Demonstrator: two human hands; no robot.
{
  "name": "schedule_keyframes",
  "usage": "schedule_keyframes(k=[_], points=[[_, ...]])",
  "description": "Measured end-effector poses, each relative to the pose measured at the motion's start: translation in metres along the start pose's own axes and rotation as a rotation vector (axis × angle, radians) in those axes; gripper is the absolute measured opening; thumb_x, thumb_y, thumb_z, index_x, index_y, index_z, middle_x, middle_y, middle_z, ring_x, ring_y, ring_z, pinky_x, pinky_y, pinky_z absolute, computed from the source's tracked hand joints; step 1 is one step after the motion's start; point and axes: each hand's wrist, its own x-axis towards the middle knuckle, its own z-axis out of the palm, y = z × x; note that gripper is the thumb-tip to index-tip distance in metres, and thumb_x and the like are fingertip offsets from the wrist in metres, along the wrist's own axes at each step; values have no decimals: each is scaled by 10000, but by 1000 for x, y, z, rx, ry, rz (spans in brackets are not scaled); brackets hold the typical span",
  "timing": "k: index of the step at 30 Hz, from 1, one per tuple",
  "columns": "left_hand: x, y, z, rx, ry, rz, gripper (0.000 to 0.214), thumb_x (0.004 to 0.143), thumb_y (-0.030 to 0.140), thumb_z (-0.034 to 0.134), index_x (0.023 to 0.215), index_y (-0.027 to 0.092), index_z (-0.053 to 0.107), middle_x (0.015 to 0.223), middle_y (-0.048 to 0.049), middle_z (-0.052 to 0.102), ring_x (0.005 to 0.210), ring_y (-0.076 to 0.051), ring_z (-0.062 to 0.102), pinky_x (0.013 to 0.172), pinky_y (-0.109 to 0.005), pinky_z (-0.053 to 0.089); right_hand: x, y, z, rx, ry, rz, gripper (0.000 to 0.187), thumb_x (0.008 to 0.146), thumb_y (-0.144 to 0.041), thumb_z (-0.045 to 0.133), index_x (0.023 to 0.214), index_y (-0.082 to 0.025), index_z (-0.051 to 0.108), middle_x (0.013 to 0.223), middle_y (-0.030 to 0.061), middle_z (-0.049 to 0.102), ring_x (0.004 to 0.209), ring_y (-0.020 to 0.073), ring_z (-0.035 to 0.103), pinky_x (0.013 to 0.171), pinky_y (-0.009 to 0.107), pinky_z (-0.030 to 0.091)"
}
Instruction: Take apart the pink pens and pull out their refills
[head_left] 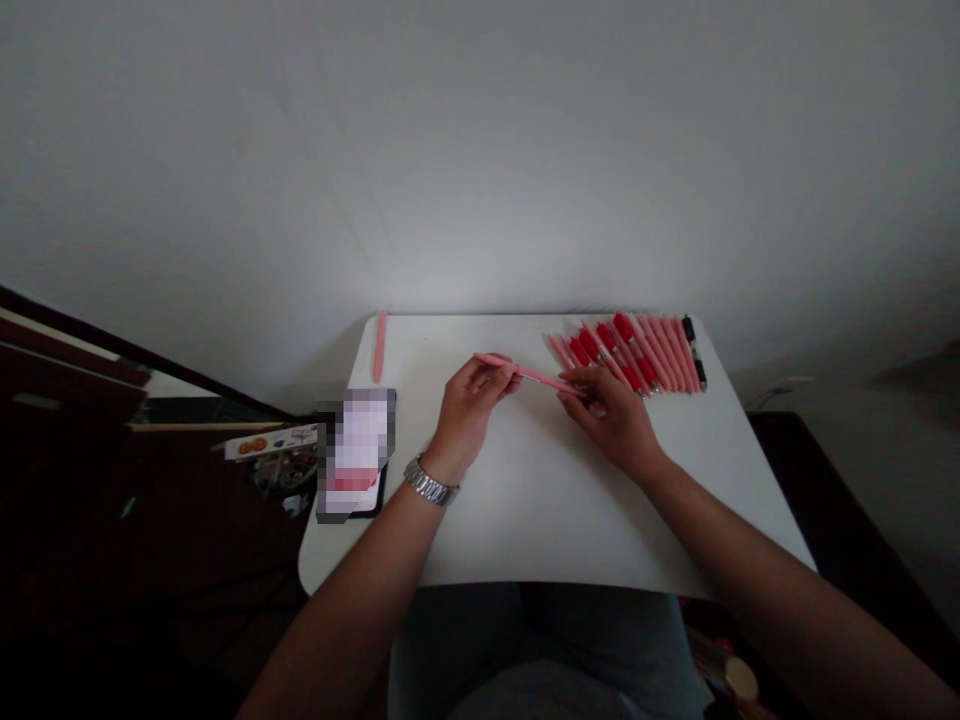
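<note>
A slim pink pen [544,379] is held slantwise above the white table, spanning both hands. My left hand [469,400], with a metal watch on its wrist, pinches the pen's left part. At the other end, the fingers of my right hand [611,415] are closed on the pen. A thin pale stretch shows along it between the hands; whether the pen is in one piece I cannot tell. Just beyond my right hand lies a row of pens [660,350], mostly pink, some red and black. Another pink pen [379,348] lies apart at the far left.
The white table [525,520] stands against a grey wall [480,160]. A phone [356,450], partly blurred out, rests at its left edge. To the left, below table height, sits a container of clutter [285,465]. My legs are under the front edge.
</note>
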Motion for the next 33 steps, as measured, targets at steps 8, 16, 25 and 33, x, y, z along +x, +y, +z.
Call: schedule_keyframes(k=[8, 16, 25, 33], points=[[-1, 1, 0, -11, -47, -3, 205, 809, 324, 811, 911, 176, 712, 962, -32, 694, 926, -135, 670, 914, -289, 563, 0, -6, -3, 75, -105, 53, 280, 1014, -455, 532, 1042, -198, 640, 798, 41, 724, 643, 147, 663, 613, 270, 539], [-2, 4, 2, -13, -46, -7, 206, 834, 344, 790, 923, 171, 722, 963, -41, 706, 902, -132, 680, 894, -283, 570, -1, -6, -4, 96, -118, 79, 302, 1028, -457, 504, 1038, -191, 646, 794, 38, 706, 656, 145, 656, 626, 266, 534], [-1, 2, 0, -5, 13, 3, 205, 839, 336, 786, 932, 169, 713, 937, -34, 714, 869, -119, 683, 860, -265, 574, 0, 3, 0, 14, -4, -67, 266, 917, -325, 699, 1151, -218, 632, 943, 37, 680, 755, 154, 666, 697, 291, 566], [-1, 1, -1, -4, 8, -6, 239, 824, 353, 799, 952, 164, 729, 942, -44, 716, 864, -128, 685, 868, -283, 576, 3, -1, -2, -49, 24, -114, 148, 932, -303, 675, 1045, -210, 659, 886, 39, 691, 755, 162, 675, 692, 297, 578]])
